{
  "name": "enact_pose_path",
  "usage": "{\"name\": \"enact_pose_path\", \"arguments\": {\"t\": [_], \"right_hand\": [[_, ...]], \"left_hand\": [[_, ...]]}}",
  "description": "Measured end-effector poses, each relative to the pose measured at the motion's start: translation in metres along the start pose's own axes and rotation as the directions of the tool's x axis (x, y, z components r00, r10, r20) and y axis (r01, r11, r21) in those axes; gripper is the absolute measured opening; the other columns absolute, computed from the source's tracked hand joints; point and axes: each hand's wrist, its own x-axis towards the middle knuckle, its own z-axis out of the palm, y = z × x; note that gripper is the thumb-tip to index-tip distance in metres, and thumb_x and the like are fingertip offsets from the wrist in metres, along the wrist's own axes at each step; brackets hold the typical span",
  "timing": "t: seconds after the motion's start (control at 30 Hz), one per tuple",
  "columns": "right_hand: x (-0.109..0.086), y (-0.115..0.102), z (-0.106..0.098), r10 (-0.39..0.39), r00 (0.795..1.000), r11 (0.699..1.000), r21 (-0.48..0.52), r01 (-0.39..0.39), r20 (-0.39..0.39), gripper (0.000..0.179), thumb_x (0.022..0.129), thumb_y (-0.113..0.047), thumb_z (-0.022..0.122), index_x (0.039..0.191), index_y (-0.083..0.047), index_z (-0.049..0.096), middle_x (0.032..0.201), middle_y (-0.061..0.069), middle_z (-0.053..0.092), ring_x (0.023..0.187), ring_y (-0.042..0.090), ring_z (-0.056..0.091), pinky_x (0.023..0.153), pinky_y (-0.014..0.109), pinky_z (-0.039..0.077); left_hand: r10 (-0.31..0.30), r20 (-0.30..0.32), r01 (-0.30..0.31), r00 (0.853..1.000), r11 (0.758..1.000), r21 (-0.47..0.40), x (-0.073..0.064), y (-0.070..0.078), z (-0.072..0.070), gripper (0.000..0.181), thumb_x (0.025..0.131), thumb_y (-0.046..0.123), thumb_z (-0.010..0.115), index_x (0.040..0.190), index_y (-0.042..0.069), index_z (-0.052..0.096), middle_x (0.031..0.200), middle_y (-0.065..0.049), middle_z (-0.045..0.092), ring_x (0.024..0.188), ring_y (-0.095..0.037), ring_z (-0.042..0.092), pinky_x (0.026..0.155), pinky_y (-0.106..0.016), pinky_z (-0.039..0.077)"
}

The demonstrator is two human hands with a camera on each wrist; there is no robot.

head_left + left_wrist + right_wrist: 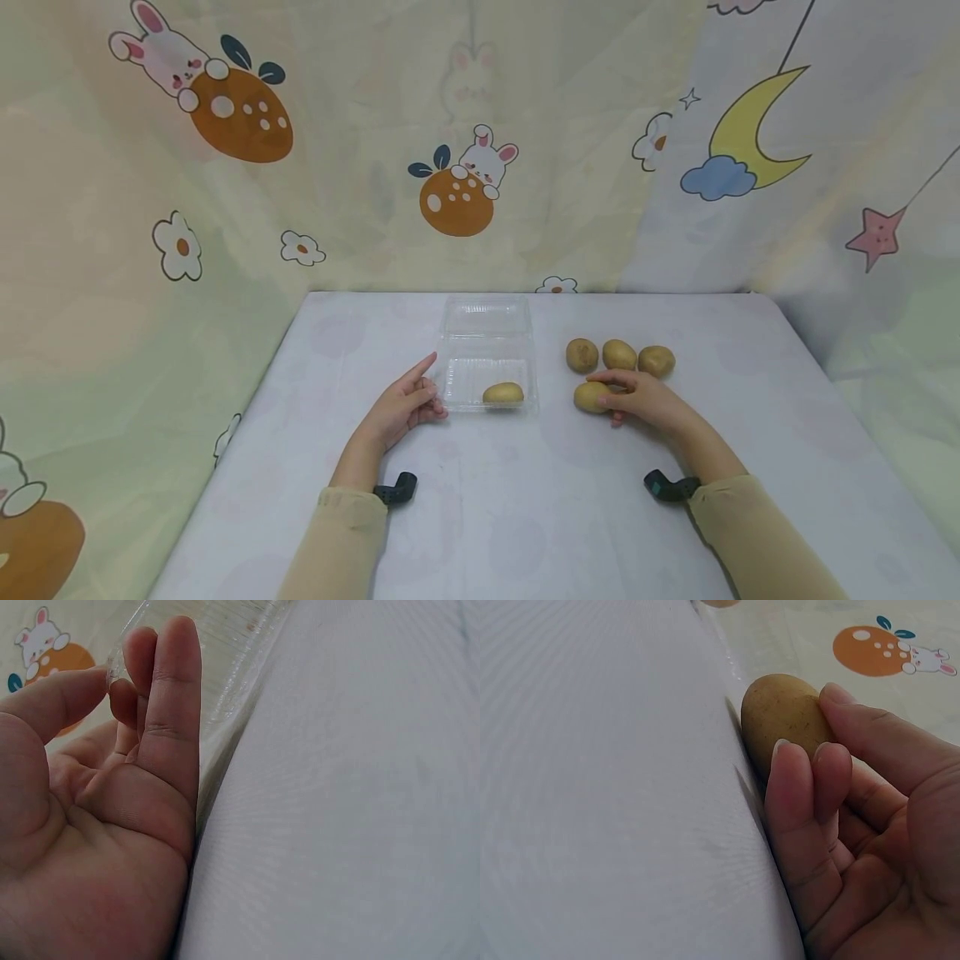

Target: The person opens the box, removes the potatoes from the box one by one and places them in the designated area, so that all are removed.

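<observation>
A clear plastic clamshell box [459,392] lies with its lid folded back on the white-covered table, and one potato [503,393] sits inside near its front edge. My left hand [405,406] is at the box's left side, index finger stretched forward. In the left wrist view, the thumb and fingers of the left hand [112,787] pinch the box's rim. To the right of the box, my right hand [641,402] grips another potato [591,397] between thumb and fingers. That potato [784,716] appears close to the table surface in the right wrist view.
Behind the right hand, three more potatoes stand in a row: a left one [582,356], a middle one [619,354] and a right one [656,361]. A patterned cloth [360,167] hangs behind the table [480,517] and at its sides.
</observation>
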Motion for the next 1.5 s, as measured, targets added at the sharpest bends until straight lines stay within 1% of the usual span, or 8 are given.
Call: {"name": "enact_pose_path", "arguments": {"t": [0.1,0.37,0.6,0.8,0.97,1.13,1.43,1.5], "right_hand": [[0.0001,-0.0003,0.0000,0.005,1.000,1.000,-0.003,-0.005,-0.005,0.053,0.085,-0.038,0.077,0.132,-0.020,0.062,0.128,0.015,0.060,0.070,0.021,0.066,0.069,0.032,0.059],[-0.0001,-0.0007,0.0006,-0.006,1.000,1.000,-0.005,0.006,0.002,0.054,0.085,-0.039,0.076,0.133,-0.019,0.061,0.121,0.015,0.063,0.070,0.022,0.066,0.070,0.033,0.059],[0.0011,0.0017,0.0007,0.009,1.000,1.000,-0.010,-0.010,-0.006,0.054,0.085,-0.040,0.076,0.133,-0.020,0.061,0.122,0.014,0.063,0.070,0.022,0.066,0.071,0.033,0.059],[0.0002,0.0022,-0.0002,-0.016,1.000,1.000,-0.024,0.016,0.005,0.054,0.087,-0.038,0.074,0.134,-0.016,0.059,0.117,0.014,0.065,0.070,0.021,0.066,0.071,0.032,0.058],[-0.0003,0.0014,0.0003,-0.011,1.000,1.000,-0.028,0.011,0.001,0.053,0.087,-0.039,0.074,0.134,-0.019,0.060,0.118,0.014,0.064,0.071,0.021,0.067,0.071,0.032,0.058],[-0.0007,0.0004,0.0002,-0.010,1.000,1.000,-0.025,0.010,0.001,0.053,0.086,-0.040,0.075,0.133,-0.020,0.060,0.122,0.014,0.063,0.072,0.022,0.067,0.072,0.033,0.058],[-0.0001,0.0010,0.0002,0.003,1.000,0.999,-0.035,-0.004,-0.005,0.053,0.085,-0.041,0.075,0.133,-0.022,0.061,0.115,0.012,0.066,0.072,0.023,0.067,0.073,0.033,0.058],[0.0003,0.0015,-0.0002,-0.001,1.000,0.999,-0.037,0.001,-0.004,0.053,0.086,-0.040,0.074,0.133,-0.021,0.061,0.119,0.013,0.064,0.071,0.023,0.067,0.073,0.033,0.057]], "left_hand": [[0.001,-0.001,-0.001,1.000,1.000,-0.002,0.0001,0.0000,0.0000,0.066,0.100,0.006,0.052,0.157,0.028,0.027,0.092,-0.002,0.053,0.079,-0.015,0.067,0.087,-0.041,0.061],[-0.003,0.002,0.003,1.000,1.000,0.001,0.0000,-0.0004,-0.0006,0.067,0.100,0.006,0.052,0.157,0.028,0.026,0.091,-0.002,0.052,0.080,-0.015,0.067,0.086,-0.039,0.061],[0.001,0.005,-0.001,1.000,1.000,0.007,0.0000,-0.0005,-0.0006,0.067,0.100,0.005,0.052,0.158,0.027,0.025,0.091,-0.003,0.052,0.079,-0.016,0.067,0.086,-0.039,0.061],[-0.002,0.002,0.002,1.000,1.000,0.009,0.0001,-0.0007,-0.0005,0.067,0.100,0.006,0.052,0.158,0.027,0.025,0.092,-0.003,0.053,0.079,-0.016,0.067,0.085,-0.039,0.061],[-0.001,0.002,0.001,1.000,1.000,0.007,-0.0003,-0.0001,0.0000,0.067,0.100,0.006,0.052,0.158,0.027,0.025,0.091,-0.002,0.053,0.079,-0.015,0.067,0.085,-0.039,0.062],[-0.001,0.002,0.001,1.000,1.000,0.008,-0.0002,-0.0005,-0.0001,0.067,0.100,0.006,0.052,0.157,0.028,0.025,0.091,-0.002,0.053,0.080,-0.016,0.067,0.085,-0.039,0.061],[-0.008,-0.003,0.008,1.000,1.000,0.001,-0.0008,0.0001,0.0001,0.066,0.100,0.007,0.053,0.155,0.033,0.029,0.091,-0.002,0.053,0.079,-0.016,0.067,0.086,-0.040,0.061],[-0.004,0.003,0.004,1.000,1.000,0.000,-0.0008,-0.0001,-0.0001,0.066,0.100,0.007,0.053,0.156,0.032,0.028,0.091,-0.002,0.053,0.080,-0.016,0.067,0.086,-0.039,0.061]]}}
